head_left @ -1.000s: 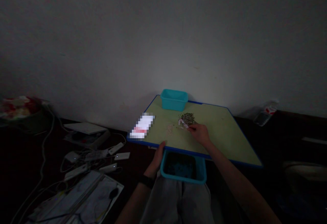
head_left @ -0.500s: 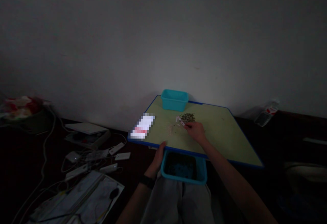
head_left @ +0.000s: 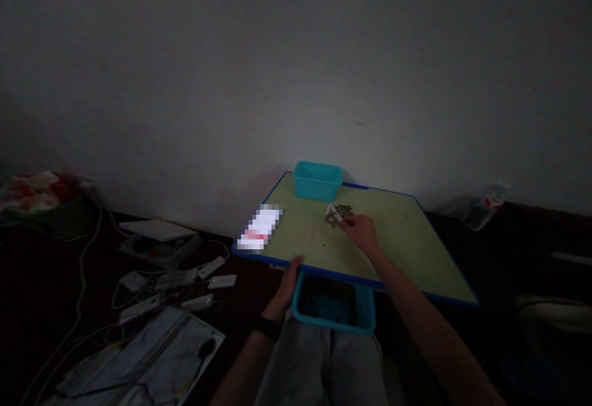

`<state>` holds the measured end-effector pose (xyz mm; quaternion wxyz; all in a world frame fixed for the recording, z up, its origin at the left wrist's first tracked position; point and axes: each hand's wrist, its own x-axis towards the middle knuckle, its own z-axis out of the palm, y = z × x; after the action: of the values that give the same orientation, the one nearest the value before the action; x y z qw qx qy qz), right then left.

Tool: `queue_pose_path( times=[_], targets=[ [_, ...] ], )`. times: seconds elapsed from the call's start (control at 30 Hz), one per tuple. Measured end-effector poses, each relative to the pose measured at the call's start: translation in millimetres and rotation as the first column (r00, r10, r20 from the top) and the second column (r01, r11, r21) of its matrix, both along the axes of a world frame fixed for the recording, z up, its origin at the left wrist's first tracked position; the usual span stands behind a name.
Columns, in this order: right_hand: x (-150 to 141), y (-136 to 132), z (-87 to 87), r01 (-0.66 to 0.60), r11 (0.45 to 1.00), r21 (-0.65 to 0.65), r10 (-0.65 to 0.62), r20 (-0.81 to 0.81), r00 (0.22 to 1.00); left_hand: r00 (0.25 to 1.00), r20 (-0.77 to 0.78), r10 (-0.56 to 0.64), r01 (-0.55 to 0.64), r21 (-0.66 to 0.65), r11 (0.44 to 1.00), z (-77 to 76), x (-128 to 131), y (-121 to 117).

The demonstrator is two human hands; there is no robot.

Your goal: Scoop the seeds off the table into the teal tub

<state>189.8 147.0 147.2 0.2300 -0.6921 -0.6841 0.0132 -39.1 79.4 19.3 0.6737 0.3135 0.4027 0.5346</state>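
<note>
My right hand (head_left: 361,232) pinches a small pale strip (head_left: 337,213), perhaps folded paper or card; the dim picture hides its exact kind. The strip lies against a pile of small dark grains (head_left: 345,209) on the pale green tabletop (head_left: 398,252). Left of the pile is a scatter of paler bits (head_left: 308,234). Under the table's near edge, a teal plastic bin (head_left: 333,324) with dark contents rests over my lap. My left hand (head_left: 289,279) is curled at the bin's left end, thumb up by the table edge, other fingers mostly hidden.
A second teal bin (head_left: 317,184) stands at the table's back by the wall. A lit, blurred-out phone-like rectangle (head_left: 259,228) lies at the left. Chargers and cables (head_left: 178,282) clutter the dark surface at left; a plastic bottle (head_left: 485,207) lies at right.
My right hand has moved slightly right and away from me, bringing the pale strip onto the left side of the grain pile. My left hand stays in place.
</note>
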Motion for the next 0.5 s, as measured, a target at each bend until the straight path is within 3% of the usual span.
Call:
queue_pose_path(
  times=[0.5],
  targets=[
    [17.6,6.5,-13.1,0.013,1.000,-0.006,-0.013,0.028,1.000,1.000,0.001,0.001,-0.001,-0.022,1.000,10.5,2.5,-4.4]
  ],
)
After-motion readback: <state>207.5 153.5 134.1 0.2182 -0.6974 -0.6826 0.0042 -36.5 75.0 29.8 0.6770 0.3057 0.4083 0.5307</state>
